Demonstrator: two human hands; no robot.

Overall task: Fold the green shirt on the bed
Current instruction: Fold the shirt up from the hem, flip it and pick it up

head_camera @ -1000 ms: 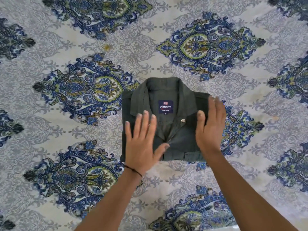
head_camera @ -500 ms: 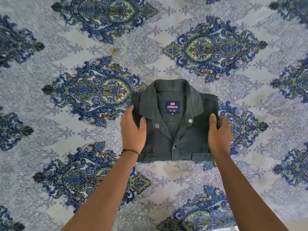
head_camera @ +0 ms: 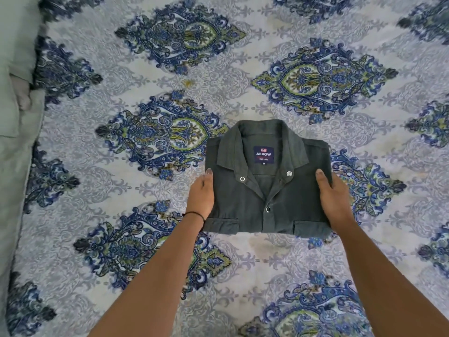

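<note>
The dark green shirt (head_camera: 267, 190) lies folded into a compact rectangle on the patterned bedsheet (head_camera: 218, 69), collar up and away from me, a blue brand label showing inside the neck. My left hand (head_camera: 201, 197) grips its left edge, thumb on top and fingers tucked under the fabric. My right hand (head_camera: 334, 199) holds the right edge the same way. Both chest pocket flaps sit along the near edge. The folded-under sleeves and tail are hidden.
The bed's blue, green and grey paisley sheet fills nearly the whole view. A pale green cloth or pillow (head_camera: 14, 117) lies along the left edge.
My hands went from lying flat with spread fingers on the shirt's front to gripping its left and right edges. The view shifted, bringing the pale green cloth into sight at left.
</note>
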